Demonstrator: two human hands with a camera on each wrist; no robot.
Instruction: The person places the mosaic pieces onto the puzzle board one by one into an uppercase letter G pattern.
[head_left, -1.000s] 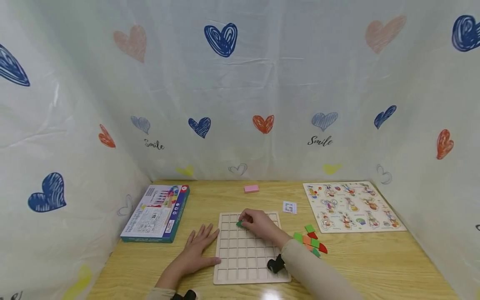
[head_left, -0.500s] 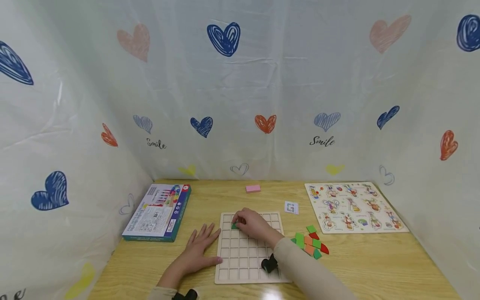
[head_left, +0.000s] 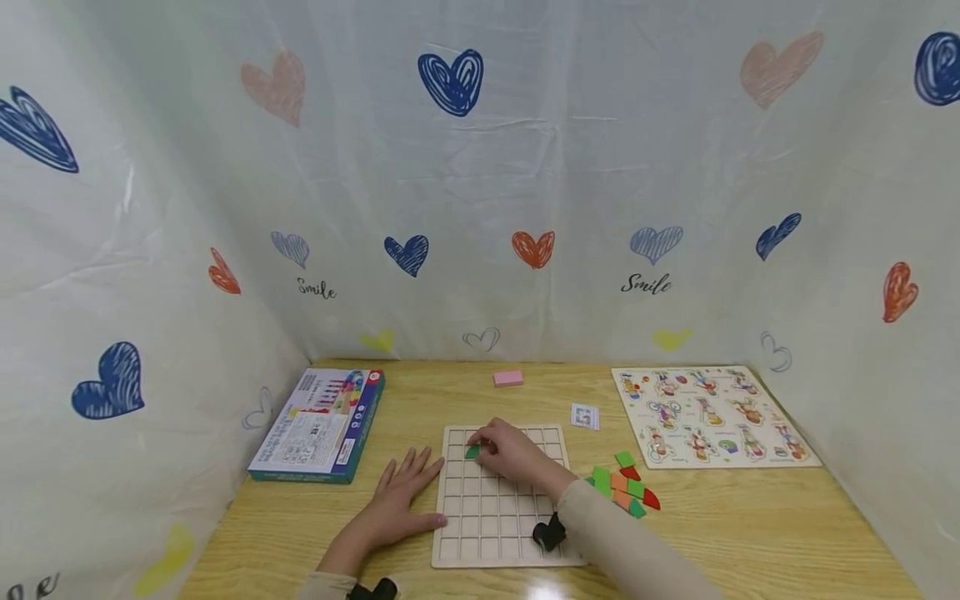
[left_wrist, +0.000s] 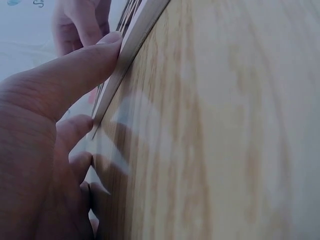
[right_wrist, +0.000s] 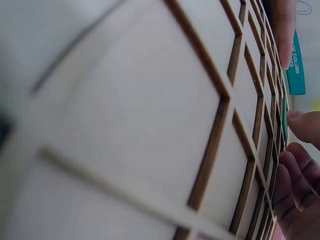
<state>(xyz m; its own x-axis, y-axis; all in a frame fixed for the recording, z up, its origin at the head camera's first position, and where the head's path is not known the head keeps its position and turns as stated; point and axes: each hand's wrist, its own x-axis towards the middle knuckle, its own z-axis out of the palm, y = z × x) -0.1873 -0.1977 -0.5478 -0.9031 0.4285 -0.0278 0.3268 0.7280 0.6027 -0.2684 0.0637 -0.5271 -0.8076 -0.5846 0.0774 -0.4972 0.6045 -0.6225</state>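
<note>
A pale wooden grid board (head_left: 472, 527) lies on the table in front of me. My right hand (head_left: 513, 452) reaches over its upper left part, with thumb and curled fingers at a small flat green tile (head_left: 472, 452). In the right wrist view that green tile (right_wrist: 285, 119) shows edge-on at the grid, with the right thumb (right_wrist: 302, 125) against it. Spread flat on the table, my left hand (head_left: 401, 500) touches the board's left edge with thumb and forefinger. The left wrist view shows the left thumb (left_wrist: 95, 60) pressing along the board's side (left_wrist: 131, 47).
Loose green, orange and red tiles (head_left: 618, 482) lie right of the board. A small patterned card (head_left: 585, 416) and a pink block (head_left: 507, 378) sit beyond it. A blue-edged box (head_left: 318, 429) is at left, a picture puzzle board (head_left: 716, 417) at right.
My right hand first shifted left along the board's upper rows with the green tile, then moved slightly back right, showing more of the tile. The left hand stays in place.
</note>
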